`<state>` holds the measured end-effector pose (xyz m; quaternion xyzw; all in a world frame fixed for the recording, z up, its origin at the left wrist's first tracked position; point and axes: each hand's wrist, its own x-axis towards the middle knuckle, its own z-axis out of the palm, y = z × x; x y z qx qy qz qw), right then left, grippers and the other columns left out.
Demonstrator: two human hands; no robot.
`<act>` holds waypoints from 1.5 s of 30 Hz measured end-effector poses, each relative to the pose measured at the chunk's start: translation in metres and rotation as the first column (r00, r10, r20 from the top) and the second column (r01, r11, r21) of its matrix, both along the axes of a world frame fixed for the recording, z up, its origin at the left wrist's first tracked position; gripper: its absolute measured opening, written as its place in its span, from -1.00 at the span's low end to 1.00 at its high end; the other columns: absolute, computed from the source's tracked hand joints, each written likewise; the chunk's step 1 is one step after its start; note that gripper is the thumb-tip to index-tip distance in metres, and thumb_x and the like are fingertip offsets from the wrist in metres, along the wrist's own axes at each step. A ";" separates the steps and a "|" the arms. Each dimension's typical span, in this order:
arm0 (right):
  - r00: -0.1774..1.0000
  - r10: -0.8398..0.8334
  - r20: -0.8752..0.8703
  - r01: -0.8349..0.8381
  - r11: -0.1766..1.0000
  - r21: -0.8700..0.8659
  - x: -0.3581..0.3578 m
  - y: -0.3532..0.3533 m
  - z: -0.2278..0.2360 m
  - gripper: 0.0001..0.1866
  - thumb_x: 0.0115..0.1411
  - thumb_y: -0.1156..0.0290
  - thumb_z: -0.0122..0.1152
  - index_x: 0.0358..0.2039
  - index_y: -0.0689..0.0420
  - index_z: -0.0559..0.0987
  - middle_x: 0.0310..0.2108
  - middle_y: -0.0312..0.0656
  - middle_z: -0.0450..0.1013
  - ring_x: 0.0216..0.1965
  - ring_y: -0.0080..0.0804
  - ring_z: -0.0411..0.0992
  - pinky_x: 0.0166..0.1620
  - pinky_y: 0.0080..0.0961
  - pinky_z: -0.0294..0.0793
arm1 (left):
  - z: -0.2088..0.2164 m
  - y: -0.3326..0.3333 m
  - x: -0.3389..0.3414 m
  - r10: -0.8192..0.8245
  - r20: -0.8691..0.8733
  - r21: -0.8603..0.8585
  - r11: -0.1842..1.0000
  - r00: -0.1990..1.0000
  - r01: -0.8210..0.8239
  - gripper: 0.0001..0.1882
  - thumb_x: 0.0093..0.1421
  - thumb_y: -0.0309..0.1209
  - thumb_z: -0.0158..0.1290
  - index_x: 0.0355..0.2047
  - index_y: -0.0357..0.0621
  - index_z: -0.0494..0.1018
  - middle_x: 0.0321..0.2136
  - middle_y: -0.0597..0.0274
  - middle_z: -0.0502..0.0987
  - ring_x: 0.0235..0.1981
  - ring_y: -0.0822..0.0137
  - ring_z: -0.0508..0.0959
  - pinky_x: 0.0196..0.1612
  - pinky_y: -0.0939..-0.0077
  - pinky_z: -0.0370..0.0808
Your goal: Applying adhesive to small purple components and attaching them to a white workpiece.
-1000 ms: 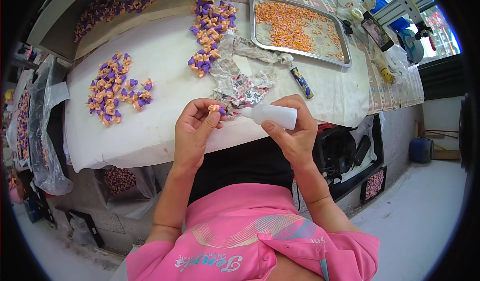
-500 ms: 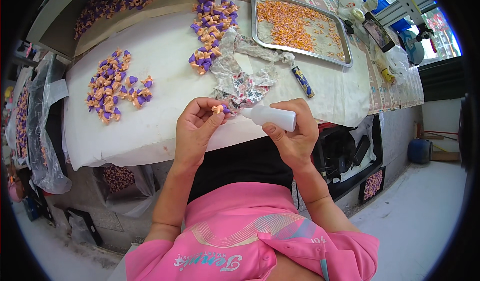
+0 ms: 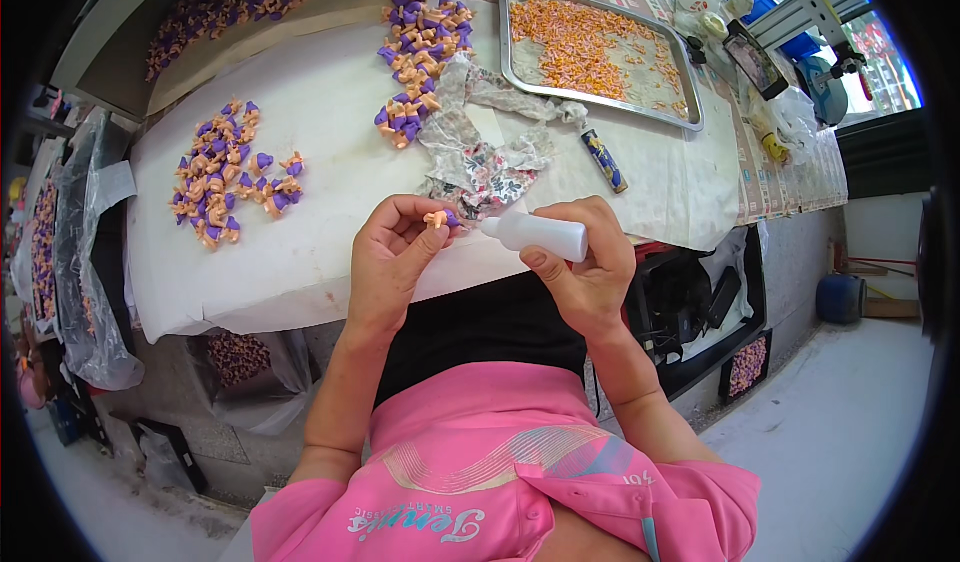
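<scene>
Between the thumb and fingers of my left hand (image 3: 393, 252) is a small peach and purple plastic figure part (image 3: 441, 219). My right hand (image 3: 590, 262) grips a white squeeze bottle (image 3: 545, 235), tilted almost flat, its narrow tip pointing left at the figure part. A small gap lies between tip and part. Both hands are above the front edge of the covered table (image 3: 290, 292). Just beyond them lies a crumpled floral cloth (image 3: 490, 174). Loose peach and purple parts form one pile (image 3: 215, 167) at the left and another pile (image 3: 425, 47) at the back middle.
A metal tray (image 3: 600, 105) of tiny orange and pink pieces sits at the back right. Near it lie a dark blue patterned tube (image 3: 604, 160) and a phone on a stand (image 3: 755, 62). A plastic-lined box (image 3: 245, 367) of parts is below the table at left.
The bottle and my right hand have shifted very slightly left. My left hand keeps the figure part in the same place.
</scene>
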<state>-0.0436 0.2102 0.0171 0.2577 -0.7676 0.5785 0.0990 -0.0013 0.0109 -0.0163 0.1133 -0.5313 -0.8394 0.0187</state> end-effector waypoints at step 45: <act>0.929 -0.145 -0.340 0.325 0.758 0.565 -0.202 0.010 -0.019 -0.88 0.07 0.41 0.25 -0.37 0.12 0.65 -0.34 -0.13 0.51 -0.18 -0.14 0.42 -0.07 -0.26 0.37 | 0.006 -0.004 0.007 -0.003 0.044 0.020 1.000 0.999 0.002 -0.82 0.20 -0.54 0.11 -0.18 -0.23 0.41 -0.18 0.12 0.55 -0.26 0.44 0.56 -0.10 0.55 0.51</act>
